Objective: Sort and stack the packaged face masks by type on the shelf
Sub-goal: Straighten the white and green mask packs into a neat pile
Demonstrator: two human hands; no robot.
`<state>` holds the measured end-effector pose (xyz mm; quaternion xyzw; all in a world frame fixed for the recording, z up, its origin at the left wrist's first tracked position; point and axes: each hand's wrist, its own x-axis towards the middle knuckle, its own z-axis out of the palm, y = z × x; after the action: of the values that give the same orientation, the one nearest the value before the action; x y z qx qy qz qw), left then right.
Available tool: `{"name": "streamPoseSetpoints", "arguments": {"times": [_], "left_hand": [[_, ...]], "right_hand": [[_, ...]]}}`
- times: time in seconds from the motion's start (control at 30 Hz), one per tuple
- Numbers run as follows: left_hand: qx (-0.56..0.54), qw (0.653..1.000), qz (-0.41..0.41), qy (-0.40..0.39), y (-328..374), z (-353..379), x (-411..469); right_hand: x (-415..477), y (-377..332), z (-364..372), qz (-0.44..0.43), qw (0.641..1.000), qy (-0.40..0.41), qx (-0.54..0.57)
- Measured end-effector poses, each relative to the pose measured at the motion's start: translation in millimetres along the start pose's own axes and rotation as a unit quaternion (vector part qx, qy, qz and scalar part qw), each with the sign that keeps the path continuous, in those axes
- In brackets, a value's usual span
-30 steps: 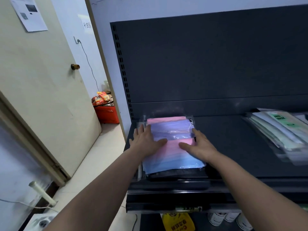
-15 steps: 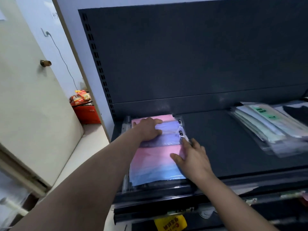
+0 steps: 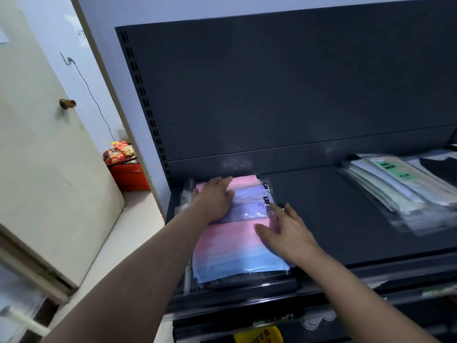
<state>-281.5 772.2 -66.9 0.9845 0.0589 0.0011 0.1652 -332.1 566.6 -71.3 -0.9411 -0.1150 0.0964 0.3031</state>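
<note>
A stack of pink, purple and blue mask packs (image 3: 230, 246) in clear wrappers lies at the left end of the dark shelf (image 3: 333, 219). My left hand (image 3: 214, 198) rests flat on the far part of the stack, fingers straight. Flat on the stack's right side lies my right hand (image 3: 286, 232), its fingertips at the pack edge. A second, fanned pile of pale green and white mask packs (image 3: 400, 191) sits at the shelf's right end, apart from both hands.
The dark back panel (image 3: 284, 90) rises behind the shelf. A beige door (image 3: 44, 149) stands to the left, with a red basket of snacks (image 3: 127, 167) on the floor beyond it. A yellow bag (image 3: 259, 335) shows below the shelf's front lip.
My left hand slid from the near middle of the stack to its far end. My right hand shifted from the stack's middle toward its right edge. The camera swung slightly.
</note>
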Motion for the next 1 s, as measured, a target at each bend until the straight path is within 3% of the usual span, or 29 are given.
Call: {"name": "streamPoseSetpoints", "arguments": {"times": [0.13,0.33,0.57,0.63,0.77,0.87,1.0], "left_hand": [[-0.014,0.996,0.089,0.004,41.7,0.4,-15.2],[-0.02,0.989,0.147,0.021,119.3,21.9,-14.2],[-0.062,0.983,0.169,0.034,240.2,54.8,22.3],[-0.085,0.985,0.149,0.013,274.3,71.7,34.3],[-0.158,0.984,0.044,-0.063,338.2,111.9,56.1],[-0.14,0.988,-0.022,-0.06,366.6,132.4,61.0],[-0.116,0.992,-0.04,-0.039,397.8,147.1,61.6]], "right_hand": [[-0.4,19.5,-22.9,-0.074,0.995,0.064,-0.012],[-1.8,79.7,-86.6,-0.119,0.944,0.108,-0.289],[16.8,182.5,-164.7,-0.059,0.925,0.244,-0.284],[24.6,210.1,-182.0,-0.054,0.928,0.225,-0.292],[41.0,262.6,-206.3,-0.036,0.956,0.09,-0.277],[50.4,288.2,-215.0,-0.033,0.968,0.035,-0.247],[54.6,314.6,-232.5,-0.038,0.97,0.011,-0.239]]}}
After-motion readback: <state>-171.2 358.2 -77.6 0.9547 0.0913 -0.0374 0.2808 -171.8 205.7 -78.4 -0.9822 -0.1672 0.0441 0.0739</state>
